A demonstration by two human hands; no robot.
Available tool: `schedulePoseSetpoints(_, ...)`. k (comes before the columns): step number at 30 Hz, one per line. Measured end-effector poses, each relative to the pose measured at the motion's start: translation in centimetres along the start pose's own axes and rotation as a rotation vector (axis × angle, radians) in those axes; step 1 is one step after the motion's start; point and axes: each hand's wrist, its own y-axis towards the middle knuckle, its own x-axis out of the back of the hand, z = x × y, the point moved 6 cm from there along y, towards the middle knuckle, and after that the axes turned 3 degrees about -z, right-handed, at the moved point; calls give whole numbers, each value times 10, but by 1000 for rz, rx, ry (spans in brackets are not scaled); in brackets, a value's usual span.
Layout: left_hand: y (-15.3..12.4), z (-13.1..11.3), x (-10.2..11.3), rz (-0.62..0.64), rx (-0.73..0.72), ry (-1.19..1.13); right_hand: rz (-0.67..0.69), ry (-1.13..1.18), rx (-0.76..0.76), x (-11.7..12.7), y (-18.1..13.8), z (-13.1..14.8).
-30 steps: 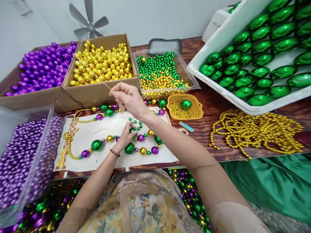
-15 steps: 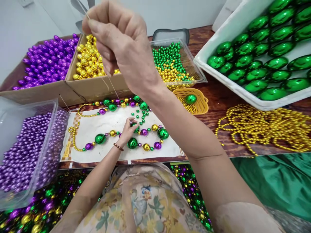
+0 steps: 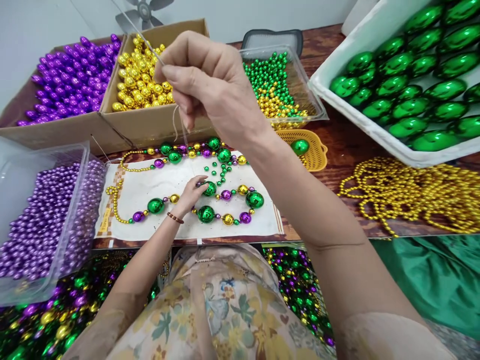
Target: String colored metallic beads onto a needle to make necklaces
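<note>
Right hand raised, thumb and forefinger pinched together on a pale line, needle or thread, cannot tell which; its upper end is cut off at the top of view. Loose thread hangs below that hand, lower end hard to make out. Right hand hides part of the gold-bead box; its forearm covers some of the yellow basket. Left hand, fingers half curled at a large green bead, covers part of the bead strand; whether it grips, cannot tell. Strand's long axis runs left to right under that hand, small gold beads at its left, 1 bend at its right doubling back toward the wearer. Held line slants up and leftward from the right fingertips. Yellow label on the cloth, left of the left hand: lettering too small to read.
</note>
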Motion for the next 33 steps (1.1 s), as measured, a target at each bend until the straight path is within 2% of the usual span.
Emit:
schedulePoseSetpoints(4,0,-2,4,92,8,114,-20,-30,-65,8,-3,0)
schedulePoseSetpoints(8,-4,-1,-7,123,10,214,-59,-90,-94,14,-6,3)
schedulePoseSetpoints(14,-10,-7,-6,28,-144,421,-79,-85,-37,26,-14,0)
schedulePoseSetpoints(20,-12,-10,15,9,-126,353,-17,-87,-56,22,-17,-7)
schedulePoseSetpoints(26,-11,-10,35,-62,-78,140,44,-61,-51,18,-21,-15)
schedulePoseSetpoints(33,-3,-2,36,-95,-101,249,-37,-64,-127,38,-34,-34)
